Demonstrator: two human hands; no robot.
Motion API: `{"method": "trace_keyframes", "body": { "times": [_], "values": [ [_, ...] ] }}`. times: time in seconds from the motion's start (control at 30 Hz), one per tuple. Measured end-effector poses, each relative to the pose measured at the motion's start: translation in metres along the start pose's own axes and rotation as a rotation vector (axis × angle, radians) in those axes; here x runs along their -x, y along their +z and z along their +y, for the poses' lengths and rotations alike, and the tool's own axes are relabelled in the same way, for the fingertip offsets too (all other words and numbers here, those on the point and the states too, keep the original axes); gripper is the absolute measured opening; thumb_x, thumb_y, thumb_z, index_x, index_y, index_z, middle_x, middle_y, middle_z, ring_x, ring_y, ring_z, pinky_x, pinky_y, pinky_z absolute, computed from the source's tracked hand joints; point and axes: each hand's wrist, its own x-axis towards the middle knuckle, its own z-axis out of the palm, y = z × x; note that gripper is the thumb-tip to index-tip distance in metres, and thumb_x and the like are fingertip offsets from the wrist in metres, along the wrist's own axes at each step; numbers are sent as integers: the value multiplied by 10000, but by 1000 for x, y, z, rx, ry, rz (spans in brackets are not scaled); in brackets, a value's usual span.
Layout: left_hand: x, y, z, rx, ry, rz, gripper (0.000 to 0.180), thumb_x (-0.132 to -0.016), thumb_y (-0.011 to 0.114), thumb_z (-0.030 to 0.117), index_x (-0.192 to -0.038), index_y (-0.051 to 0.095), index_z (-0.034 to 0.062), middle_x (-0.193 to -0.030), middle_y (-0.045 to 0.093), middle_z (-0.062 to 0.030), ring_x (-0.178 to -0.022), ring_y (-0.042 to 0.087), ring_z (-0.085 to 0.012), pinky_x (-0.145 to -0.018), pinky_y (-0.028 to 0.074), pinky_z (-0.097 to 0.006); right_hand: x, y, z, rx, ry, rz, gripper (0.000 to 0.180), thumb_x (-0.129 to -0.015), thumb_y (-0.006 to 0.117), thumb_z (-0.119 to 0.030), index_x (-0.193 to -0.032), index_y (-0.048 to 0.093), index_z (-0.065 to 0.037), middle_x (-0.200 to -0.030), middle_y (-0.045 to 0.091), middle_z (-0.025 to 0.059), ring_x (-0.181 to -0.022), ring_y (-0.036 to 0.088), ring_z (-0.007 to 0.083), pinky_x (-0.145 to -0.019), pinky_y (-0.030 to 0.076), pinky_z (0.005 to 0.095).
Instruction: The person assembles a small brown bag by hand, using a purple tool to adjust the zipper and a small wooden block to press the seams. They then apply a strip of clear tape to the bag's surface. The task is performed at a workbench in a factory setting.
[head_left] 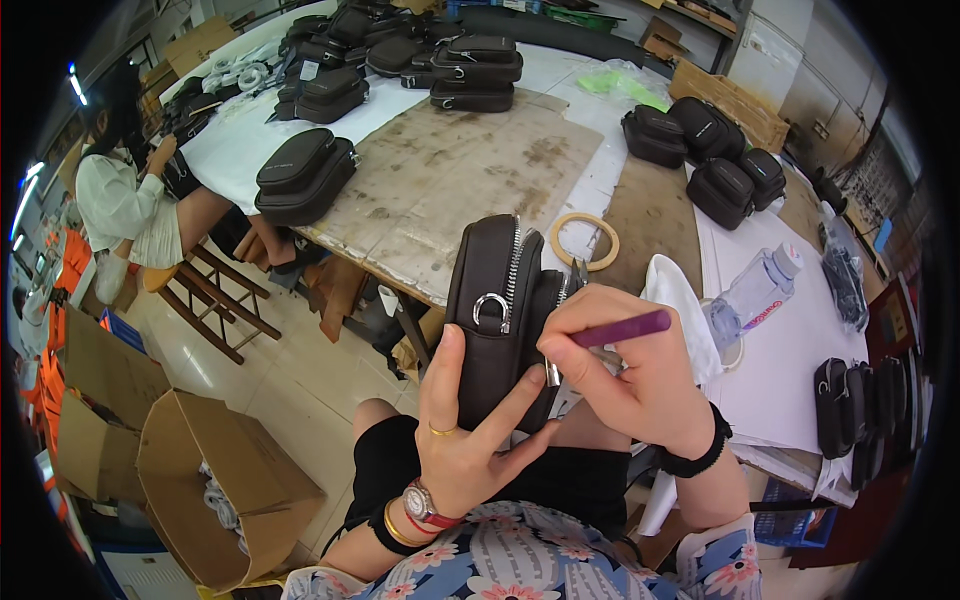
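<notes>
Left hand (462,430) grips a dark brown bag (497,310) upright at frame centre, above the lap. Right hand (625,370), at 3 o'clock of the bag, pinches a purple pen (625,329) against the zipper (513,268).

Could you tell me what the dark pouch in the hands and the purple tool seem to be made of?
The dark pouch looks like matte leather or imitation leather, going by its smooth, faintly sheened surface; its zipper and ring glint like metal. The purple tool looks like glossy plastic, though it is too small to be sure.
</notes>
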Motion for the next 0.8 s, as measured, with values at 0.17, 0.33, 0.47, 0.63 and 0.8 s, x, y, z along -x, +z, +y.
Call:
{"method": "trace_keyframes", "body": {
  "times": [0.17,0.33,0.47,0.63,0.8],
  "values": [
    [-3,-4,2,17,-10,-22,612,-552,902,275,-1136,748,173,-1501,301,-335,-1130,626,-367,-877,539,-364,3,4,2,-16,3,67,62,-851,687,-15,-861,629,1,-773,631,109,-598,611,242,-524,458,315],
    [2,0,0,100,-38,-17,622,-555,910,215,-1149,740,144,-1520,256,-338,-1206,575,-411,-932,523,-395,3,1,-2,4,65,-17,31,-876,657,2,-898,636,11,-832,653,104,-742,634,211,-664,487,310],
    [1,0,1,110,-41,-22,624,-552,911,197,-1148,737,133,-1519,251,-342,-1246,541,-427,-964,505,-412,2,5,2,12,7,31,62,-851,687,-22,-861,628,-6,-778,626,97,-650,612,241,-566,465,323],
    [2,0,3,164,-85,-11,571,-611,890,208,-1157,727,171,-1505,297,-310,-1304,449,-451,-992,465,-452,-1,6,-1,78,-29,-11,100,-830,701,-56,-814,605,-32,-711,562,84,-600,573,273,-522,449,345],
    [2,2,3,141,-63,-30,525,-618,891,219,-1116,740,146,-1497,305,-322,-1295,460,-449,-978,477,-433,-10,-1,-7,200,-132,-155,104,-837,679,-91,-820,591,-40,-726,533,84,-647,572,281,-559,460,363]
  ]
}}
